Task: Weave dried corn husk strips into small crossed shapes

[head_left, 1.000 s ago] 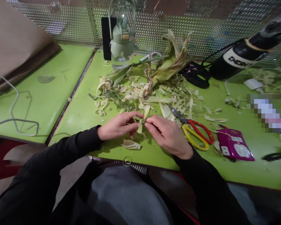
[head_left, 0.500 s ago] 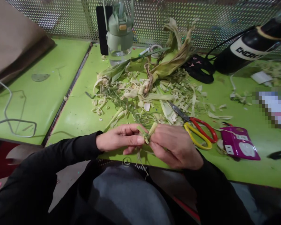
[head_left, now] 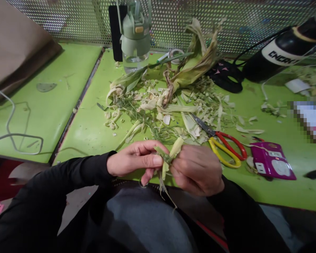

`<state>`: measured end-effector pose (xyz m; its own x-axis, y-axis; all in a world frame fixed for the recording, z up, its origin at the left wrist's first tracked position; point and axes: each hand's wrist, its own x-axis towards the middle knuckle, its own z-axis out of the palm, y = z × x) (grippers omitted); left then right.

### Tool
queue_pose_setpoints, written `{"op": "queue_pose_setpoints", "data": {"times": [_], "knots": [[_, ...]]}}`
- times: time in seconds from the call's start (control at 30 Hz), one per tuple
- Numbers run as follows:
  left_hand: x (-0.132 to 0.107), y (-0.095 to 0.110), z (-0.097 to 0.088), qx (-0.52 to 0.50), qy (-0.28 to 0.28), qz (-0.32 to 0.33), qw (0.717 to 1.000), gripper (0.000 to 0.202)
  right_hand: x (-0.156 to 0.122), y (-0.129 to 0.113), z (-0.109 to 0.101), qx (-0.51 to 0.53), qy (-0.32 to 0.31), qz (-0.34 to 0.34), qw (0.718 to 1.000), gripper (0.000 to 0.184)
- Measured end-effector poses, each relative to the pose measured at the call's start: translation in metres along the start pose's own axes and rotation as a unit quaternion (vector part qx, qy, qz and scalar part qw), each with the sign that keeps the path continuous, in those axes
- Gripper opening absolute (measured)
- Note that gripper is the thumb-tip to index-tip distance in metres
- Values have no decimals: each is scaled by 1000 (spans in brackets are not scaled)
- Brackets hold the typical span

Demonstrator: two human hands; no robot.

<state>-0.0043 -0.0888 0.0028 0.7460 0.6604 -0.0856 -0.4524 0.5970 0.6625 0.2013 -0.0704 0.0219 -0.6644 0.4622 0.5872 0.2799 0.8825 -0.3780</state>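
Note:
Between my two hands is a small bundle of corn husk strips, bound with green strands, with loose ends trailing down. My left hand pinches it between thumb and fingers. The fingers of my right hand are closed at its right side, against a pale strip that sticks up; what lies inside them is hidden. Just beyond the hands lie loose green fibres and husk scraps. Scissors with one red and one yellow handle rest beside my right hand.
Behind the scraps lie large dried husks. A green water bottle stands at the back, near a black bottle. On the right are a purple packet and a blurred phone. A metal wire stand and brown bag are left.
The husk bundle has turned between my fingers and shows more of its strips and hanging ends. My hands are slightly farther apart, and the view has shifted a little.

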Motion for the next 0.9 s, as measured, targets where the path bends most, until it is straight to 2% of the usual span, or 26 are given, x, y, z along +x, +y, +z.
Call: {"op": "queue_pose_setpoints", "data": {"times": [0.13,0.23,0.37,0.47,0.57,0.67,0.77,0.83,0.9], "knots": [[2,11,-4,39,-4,1,999,28,-1,4,4,-9,17,-5,1000,21],[9,25,-12,136,5,-5,991,28,0,8,9,-58,51,27,997,20],[15,35,-23,214,15,76,974,43,4,13,14,-87,72,56,992,19],[17,35,-27,245,7,114,963,38,6,14,14,-80,70,78,991,21],[17,33,-29,264,7,115,958,36,6,17,13,-56,58,101,992,23],[17,33,-29,304,13,93,948,31,5,20,12,-8,7,114,993,26],[18,33,-30,359,33,92,928,27,5,22,9,55,-54,163,984,25],[18,33,-30,391,51,106,913,26,4,22,8,63,-44,197,977,22],[19,32,-30,433,70,121,891,23,3,21,10,7,9,178,984,29]]}}
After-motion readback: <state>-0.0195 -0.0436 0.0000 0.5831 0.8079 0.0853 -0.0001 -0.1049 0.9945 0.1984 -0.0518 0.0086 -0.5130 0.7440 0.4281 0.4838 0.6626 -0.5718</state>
